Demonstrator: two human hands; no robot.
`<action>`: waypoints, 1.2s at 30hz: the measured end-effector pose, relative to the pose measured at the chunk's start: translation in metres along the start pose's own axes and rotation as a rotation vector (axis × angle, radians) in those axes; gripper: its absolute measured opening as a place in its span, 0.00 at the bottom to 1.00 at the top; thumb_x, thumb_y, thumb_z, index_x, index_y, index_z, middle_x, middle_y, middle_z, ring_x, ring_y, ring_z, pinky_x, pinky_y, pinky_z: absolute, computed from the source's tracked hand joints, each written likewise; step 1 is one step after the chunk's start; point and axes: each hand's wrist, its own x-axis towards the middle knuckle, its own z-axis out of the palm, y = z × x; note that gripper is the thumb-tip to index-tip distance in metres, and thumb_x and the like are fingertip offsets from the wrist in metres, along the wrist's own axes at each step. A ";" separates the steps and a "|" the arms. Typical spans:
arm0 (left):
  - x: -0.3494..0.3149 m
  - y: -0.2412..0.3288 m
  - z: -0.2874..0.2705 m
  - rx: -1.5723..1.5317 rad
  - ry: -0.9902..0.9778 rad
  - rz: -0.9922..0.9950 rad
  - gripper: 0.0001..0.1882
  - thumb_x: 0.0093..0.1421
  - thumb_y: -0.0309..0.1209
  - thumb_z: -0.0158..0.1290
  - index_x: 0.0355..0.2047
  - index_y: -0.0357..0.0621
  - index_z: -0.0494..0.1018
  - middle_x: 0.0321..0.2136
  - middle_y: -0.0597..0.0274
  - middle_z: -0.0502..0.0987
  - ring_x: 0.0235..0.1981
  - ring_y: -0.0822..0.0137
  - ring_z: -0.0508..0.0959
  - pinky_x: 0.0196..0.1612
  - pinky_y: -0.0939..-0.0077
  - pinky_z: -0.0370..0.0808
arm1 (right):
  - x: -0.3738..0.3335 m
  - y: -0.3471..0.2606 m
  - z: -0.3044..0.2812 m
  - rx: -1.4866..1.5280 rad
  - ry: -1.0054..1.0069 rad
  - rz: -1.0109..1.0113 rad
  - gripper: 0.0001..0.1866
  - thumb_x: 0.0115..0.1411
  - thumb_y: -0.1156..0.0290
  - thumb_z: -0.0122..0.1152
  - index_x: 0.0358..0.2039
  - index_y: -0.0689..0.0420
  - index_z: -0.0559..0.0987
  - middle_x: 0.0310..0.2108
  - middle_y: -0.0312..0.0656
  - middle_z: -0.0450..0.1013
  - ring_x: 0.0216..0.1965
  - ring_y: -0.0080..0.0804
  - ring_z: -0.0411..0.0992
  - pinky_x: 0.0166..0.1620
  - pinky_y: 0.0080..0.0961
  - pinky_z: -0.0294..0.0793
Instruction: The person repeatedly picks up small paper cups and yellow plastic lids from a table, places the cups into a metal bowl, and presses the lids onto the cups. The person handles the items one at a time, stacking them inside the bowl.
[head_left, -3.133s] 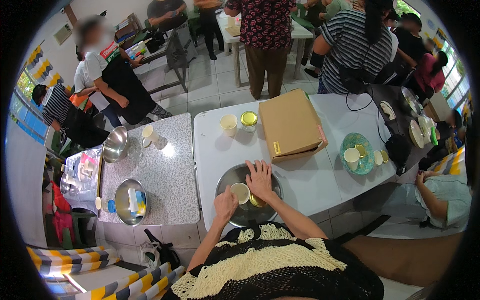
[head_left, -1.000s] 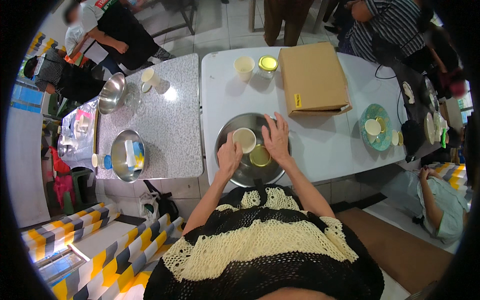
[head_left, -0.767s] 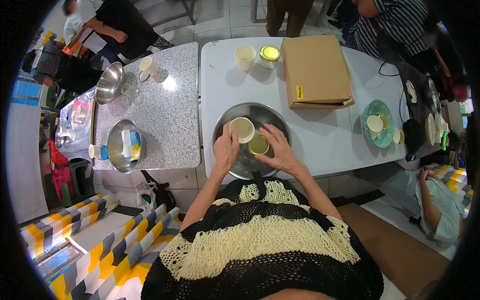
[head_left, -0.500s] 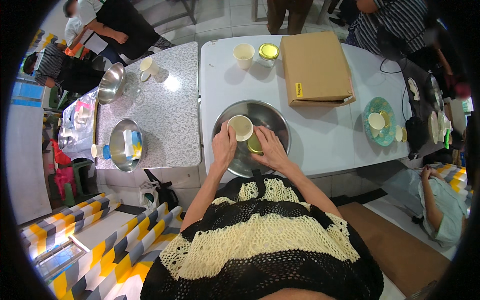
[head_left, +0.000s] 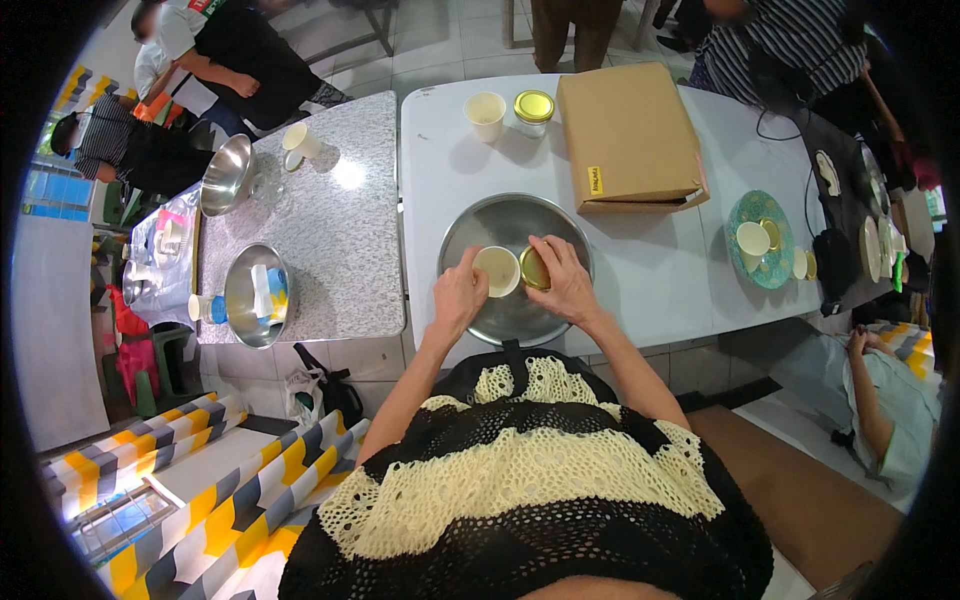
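Over a wide steel bowl (head_left: 462,222) in front of me, both of my hands are at work. My left hand (head_left: 460,292) is closed around the side of a cream paper cup (head_left: 497,272), whose open mouth faces up. Beside it, my right hand (head_left: 564,284) grips a jar with a gold lid (head_left: 534,268), mostly hidden under the fingers. The cup and the jar are side by side; I cannot tell whether they touch the bowl's bottom.
Beyond the bowl stand another paper cup (head_left: 485,115), a gold-lidded glass jar (head_left: 534,106) and a cardboard box (head_left: 630,135). A patterned teal plate (head_left: 745,212) with a cup lies right. On the speckled table to the left are steel bowls (head_left: 238,310). Other people stand around.
The paper cup has come slightly nearer and to the right. The gold-lidded jar has moved farther away and right, from partly below the cup to beside it.
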 end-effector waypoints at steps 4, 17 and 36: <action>0.002 -0.001 0.004 0.072 0.028 0.080 0.13 0.56 0.34 0.51 0.41 0.45 0.75 0.21 0.45 0.77 0.25 0.43 0.79 0.29 0.49 0.74 | -0.001 0.001 -0.012 -0.036 -0.047 -0.073 0.41 0.43 0.68 0.69 0.59 0.56 0.65 0.52 0.51 0.63 0.52 0.52 0.65 0.55 0.42 0.69; 0.015 0.014 -0.011 0.193 0.071 0.346 0.18 0.48 0.30 0.58 0.41 0.41 0.74 0.38 0.54 0.71 0.41 0.54 0.74 0.38 0.59 0.75 | 0.007 0.000 -0.004 -0.042 -0.230 0.016 0.47 0.40 0.74 0.70 0.63 0.49 0.62 0.58 0.51 0.58 0.57 0.55 0.61 0.59 0.45 0.66; 0.039 -0.007 0.009 -0.075 -0.176 0.119 0.15 0.51 0.25 0.45 0.36 0.36 0.77 0.30 0.36 0.78 0.34 0.39 0.79 0.41 0.48 0.75 | -0.005 0.006 0.000 0.080 0.035 0.127 0.48 0.39 0.74 0.71 0.63 0.56 0.59 0.52 0.52 0.64 0.53 0.54 0.64 0.57 0.42 0.67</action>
